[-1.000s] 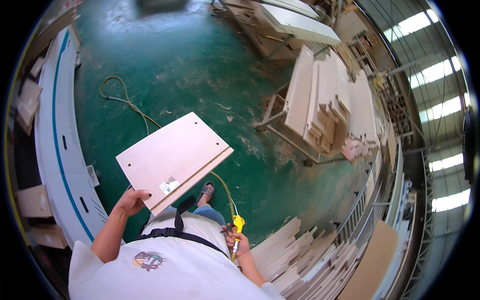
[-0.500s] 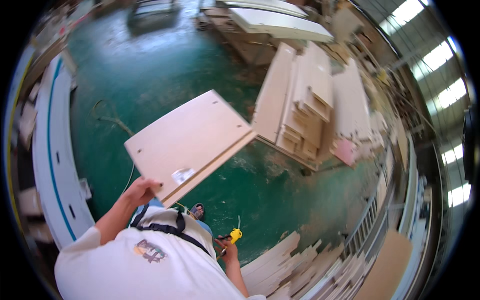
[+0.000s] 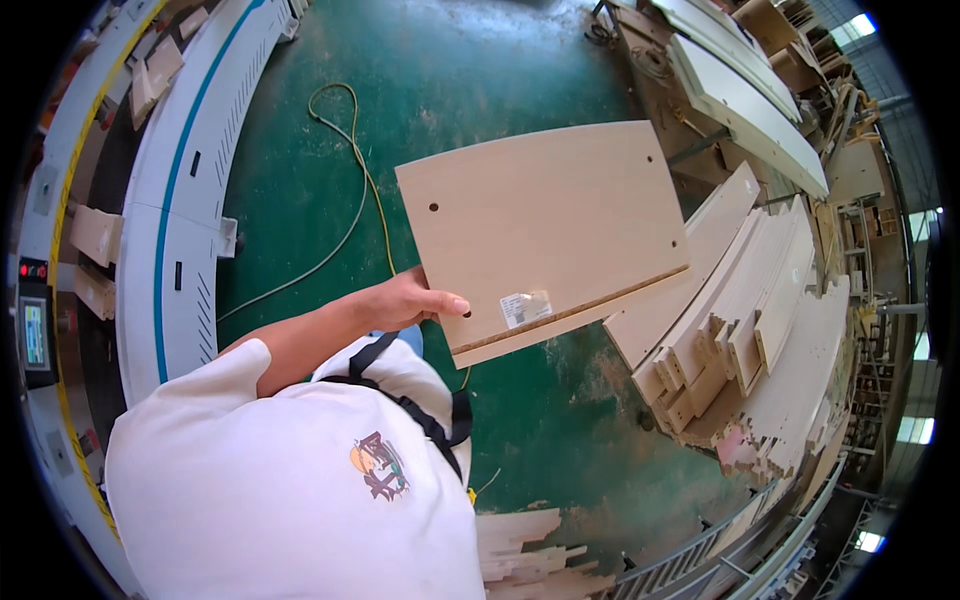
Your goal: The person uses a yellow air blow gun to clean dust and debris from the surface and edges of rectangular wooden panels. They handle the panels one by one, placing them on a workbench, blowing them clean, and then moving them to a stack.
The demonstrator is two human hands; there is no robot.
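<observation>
My left hand (image 3: 418,297) grips a flat pale wooden panel (image 3: 560,215) by its near left corner, thumb on top beside a small hole. The panel is held out over the floor, its face turned up toward me. Dark holes show near its corners, a groove runs along the near edge, and a white printed label (image 3: 525,308) is stuck beside the groove. One long side curves gently outward. My right hand is hidden behind my shirt. Only a small yellow bit of a tool (image 3: 472,495) peeks out at the shirt's edge, with a thin pale stick pointing from it.
Stacked wooden boards (image 3: 720,350) lie at the right, with white panels (image 3: 745,115) behind them. A long white machine (image 3: 190,200) with a screen (image 3: 35,333) runs along the left. A hose (image 3: 355,150) loops over the green floor (image 3: 520,80). Wood strips (image 3: 530,545) lie at the bottom.
My view has turned, so the surroundings have shifted. The panel now appears farther right and flatter toward me, still in my left hand. My right hand, which held a yellow-and-black tool, has dropped out of sight.
</observation>
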